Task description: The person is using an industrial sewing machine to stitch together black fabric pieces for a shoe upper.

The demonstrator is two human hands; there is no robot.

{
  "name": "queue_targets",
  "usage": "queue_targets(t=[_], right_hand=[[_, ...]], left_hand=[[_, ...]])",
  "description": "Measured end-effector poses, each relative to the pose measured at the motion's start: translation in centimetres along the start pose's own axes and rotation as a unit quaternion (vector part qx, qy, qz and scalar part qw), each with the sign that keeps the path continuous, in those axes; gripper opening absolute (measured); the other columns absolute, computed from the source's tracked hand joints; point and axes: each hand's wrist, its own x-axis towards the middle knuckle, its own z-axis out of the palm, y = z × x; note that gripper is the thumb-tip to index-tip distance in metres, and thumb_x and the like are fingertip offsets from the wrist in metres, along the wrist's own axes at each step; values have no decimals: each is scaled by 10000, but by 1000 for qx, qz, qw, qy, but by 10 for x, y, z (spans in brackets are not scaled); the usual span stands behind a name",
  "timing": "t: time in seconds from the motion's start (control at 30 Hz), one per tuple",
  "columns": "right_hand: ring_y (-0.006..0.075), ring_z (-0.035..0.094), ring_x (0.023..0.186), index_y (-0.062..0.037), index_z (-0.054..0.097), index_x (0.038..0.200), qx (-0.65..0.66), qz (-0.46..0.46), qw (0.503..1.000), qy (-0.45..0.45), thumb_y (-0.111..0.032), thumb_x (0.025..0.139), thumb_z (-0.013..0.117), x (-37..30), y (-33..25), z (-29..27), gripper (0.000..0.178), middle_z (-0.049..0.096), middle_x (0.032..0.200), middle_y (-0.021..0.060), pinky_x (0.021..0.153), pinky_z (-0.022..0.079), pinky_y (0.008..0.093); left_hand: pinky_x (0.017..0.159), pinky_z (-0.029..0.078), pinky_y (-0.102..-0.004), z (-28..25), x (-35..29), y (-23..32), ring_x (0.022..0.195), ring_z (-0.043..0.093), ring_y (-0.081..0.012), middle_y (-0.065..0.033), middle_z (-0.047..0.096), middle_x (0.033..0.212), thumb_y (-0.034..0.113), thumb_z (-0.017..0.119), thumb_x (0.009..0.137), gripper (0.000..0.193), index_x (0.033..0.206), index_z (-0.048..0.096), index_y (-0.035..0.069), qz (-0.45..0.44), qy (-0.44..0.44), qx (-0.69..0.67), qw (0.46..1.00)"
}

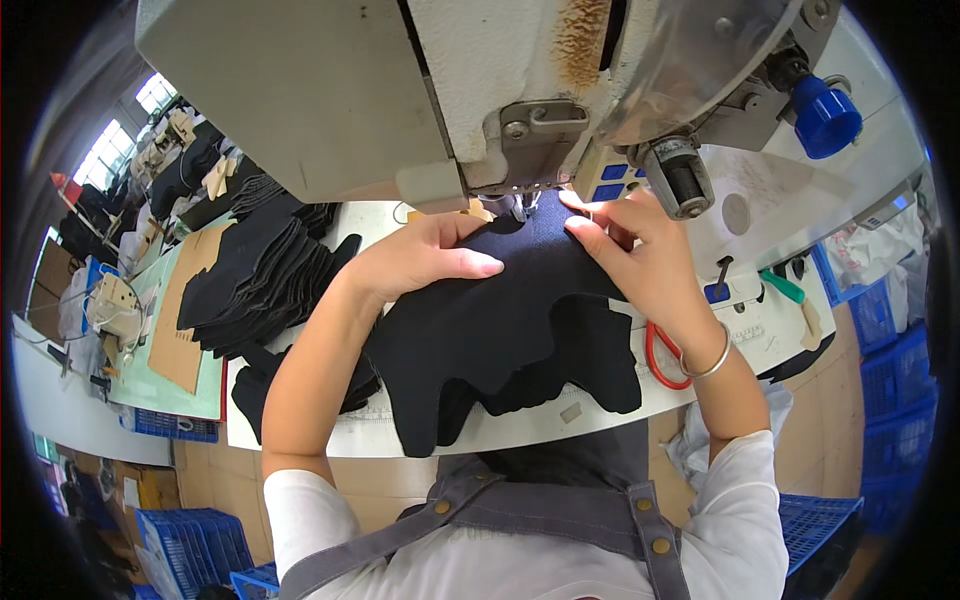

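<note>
A black fabric piece (470, 330) with a wavy cut outline lies under the sewing machine head (545, 140), layered over at its right side. Its far edge reaches the presser foot (521, 205). My left hand (425, 255) rests on the cloth left of the foot, thumb and forefinger stretched apart. Right of the foot, my right hand (640, 240) grips the same cloth, its thumb and forefinger close together and the other fingers curled. The fingertips nearest the needle are partly hidden by the machine.
A stack of black fabric pieces (265, 270) stands at the left, beside brown cardboard (190, 300). Red-handled scissors (660, 360) lie by my right forearm, with a green-handled tool (782, 286) farther right. Blue crates (893, 370) are piled at the right.
</note>
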Motion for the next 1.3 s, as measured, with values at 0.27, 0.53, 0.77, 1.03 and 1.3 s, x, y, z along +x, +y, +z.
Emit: queue_targets(t=[0.27,0.53,0.77,1.03,1.3], right_hand=[[303,482,896,-35,587,924,-123,-138,980,77,-38,644,663,-20,-3,-3,290,497,980,136,755,399,360],[308,480,924,-36,581,972,-117,-157,979,61,-18,647,633,-43,-8,-10,329,495,1012,139,782,394,361],[219,520,702,-9,458,1183,79,-41,994,-63,-52,716,622,-72,-22,-5,496,527,828,122,635,427,291],[266,610,744,-15,394,1243,173,61,971,-152,-35,744,619,-89,-41,-2,548,567,1042,202,675,472,294],[242,615,714,-1,464,1193,192,61,971,-129,34,741,589,-87,-33,-5,470,601,946,190,636,466,259]], left_hand=[[718,439,-209,11,-2,1,777,534,-72,-25,592,889,153,626,747,351,1031,545,-38,31,20,-51,998],[700,430,-201,27,-3,3,764,526,-68,0,571,861,153,605,759,267,981,558,12,44,130,-82,987],[714,423,-207,43,-1,0,778,512,-67,-7,559,865,164,584,775,219,957,559,44,33,170,-162,972],[611,450,-209,59,-14,0,665,538,-70,-22,582,801,147,542,815,182,930,556,7,28,195,-167,966],[413,432,-198,50,-33,-7,543,547,-85,-44,601,757,148,549,799,228,961,541,-12,10,89,-97,991]])
